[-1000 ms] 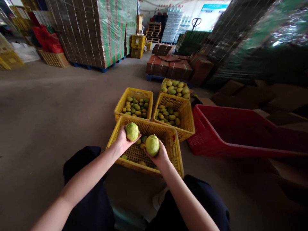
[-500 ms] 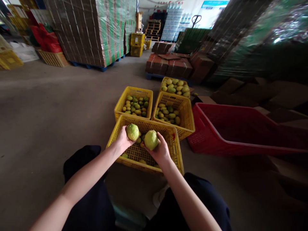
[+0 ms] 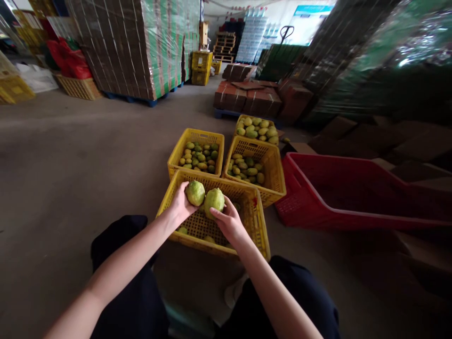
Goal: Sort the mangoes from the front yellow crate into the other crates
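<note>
My left hand (image 3: 182, 203) is closed round a bumpy, round yellow-green fruit (image 3: 195, 193). A second knobbly yellow-green fruit (image 3: 214, 202) rests in my right hand (image 3: 231, 223), whose thumb lies across its lower side. The two fruits are side by side, almost touching, above the near yellow crate (image 3: 263, 226). Down in that crate a few more fruits (image 3: 182, 230) show between and below my hands; my hands and forearms cover part of its inside. The exact kind of fruit is hard to make out.
Behind the near crate stand a left yellow crate (image 3: 176, 148), a right yellow crate (image 3: 278, 172) and a far crate (image 3: 257, 128), all with yellow-green fruit. A big red tub (image 3: 296, 207) is at the right. Wrapped stacks (image 3: 116, 47) and brown cartons (image 3: 263, 100) stand farther back.
My right hand has moved left, bringing its fruit close to the one in my left hand. That fruit has been turned, and the thumb now shows on it. My left hand has hardly moved.
</note>
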Motion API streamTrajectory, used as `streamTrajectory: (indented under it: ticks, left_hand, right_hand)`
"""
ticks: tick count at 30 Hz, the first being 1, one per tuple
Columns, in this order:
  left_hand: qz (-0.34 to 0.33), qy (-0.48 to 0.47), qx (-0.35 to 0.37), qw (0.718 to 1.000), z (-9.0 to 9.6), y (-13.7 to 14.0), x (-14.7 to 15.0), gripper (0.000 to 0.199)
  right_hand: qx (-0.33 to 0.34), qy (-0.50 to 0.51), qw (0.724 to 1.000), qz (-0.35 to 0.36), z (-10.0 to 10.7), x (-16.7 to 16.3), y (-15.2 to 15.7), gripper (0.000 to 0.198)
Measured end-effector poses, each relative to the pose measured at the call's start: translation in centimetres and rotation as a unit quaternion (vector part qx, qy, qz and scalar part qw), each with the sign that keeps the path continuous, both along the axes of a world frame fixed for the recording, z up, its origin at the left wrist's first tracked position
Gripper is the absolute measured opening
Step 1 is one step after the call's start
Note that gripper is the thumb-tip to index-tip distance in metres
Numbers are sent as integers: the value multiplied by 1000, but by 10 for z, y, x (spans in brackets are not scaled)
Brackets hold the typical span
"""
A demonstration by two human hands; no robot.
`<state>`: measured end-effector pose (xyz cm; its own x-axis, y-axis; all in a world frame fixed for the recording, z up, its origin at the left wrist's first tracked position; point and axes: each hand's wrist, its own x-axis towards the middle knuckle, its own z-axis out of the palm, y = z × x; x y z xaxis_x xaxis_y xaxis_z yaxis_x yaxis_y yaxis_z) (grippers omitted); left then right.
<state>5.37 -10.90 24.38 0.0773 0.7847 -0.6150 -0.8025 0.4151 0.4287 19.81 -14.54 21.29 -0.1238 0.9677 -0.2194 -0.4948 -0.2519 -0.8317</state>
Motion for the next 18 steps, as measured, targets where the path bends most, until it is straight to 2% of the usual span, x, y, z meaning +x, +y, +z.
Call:
streamTrajectory:
  ticks: [5,9,13,18]
  left_hand:
    - [-5,-12,48,999,7,-7,3,23]
    - [-7,1,51,999,7,-11,7,32]
    - [20,105,127,986,0,-12,11,31]
    - [37,262,216,940,-3,-18,14,32]
  right_hand:
    - [44,-28,999,-9,3,3,1,69]
    - [57,-41,997,-23,9,3,0,59]
    - [89,-76,993,-28,10,3,-3,54]
    - [130,-177,972,-81,11,4,-7,55]
